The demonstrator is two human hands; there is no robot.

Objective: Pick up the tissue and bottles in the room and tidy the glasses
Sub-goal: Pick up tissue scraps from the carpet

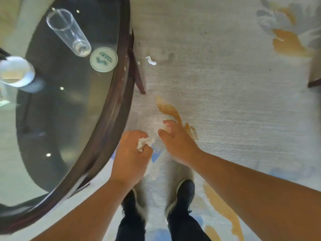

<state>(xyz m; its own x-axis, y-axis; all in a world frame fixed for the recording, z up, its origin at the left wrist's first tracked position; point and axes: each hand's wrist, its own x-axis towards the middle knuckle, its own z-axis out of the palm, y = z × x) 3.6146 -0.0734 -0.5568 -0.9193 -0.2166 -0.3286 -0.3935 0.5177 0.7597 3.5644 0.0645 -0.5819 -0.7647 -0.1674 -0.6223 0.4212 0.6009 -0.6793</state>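
My left hand (131, 153) is closed around a crumpled white tissue (144, 143), which sticks out between thumb and fingers. Just to its right, my right hand (175, 138) hovers over the carpet with fingers spread and curled, and I cannot tell whether a pale scrap sits at its fingertips. Farther ahead on the carpet, beside the table leg, lies a small white tissue scrap (151, 60). A tall clear glass (69, 32) stands on the round glass table (111, 108) to my left, next to a white coaster with a green logo (103, 59).
A white cup (16, 71) sits at the table's left edge. The table's dark wooden rim and leg (139, 75) border the carpet strip where I stand. My black shoes (184, 193) are below my hands. A piece of furniture (315, 72) juts in at the right edge.
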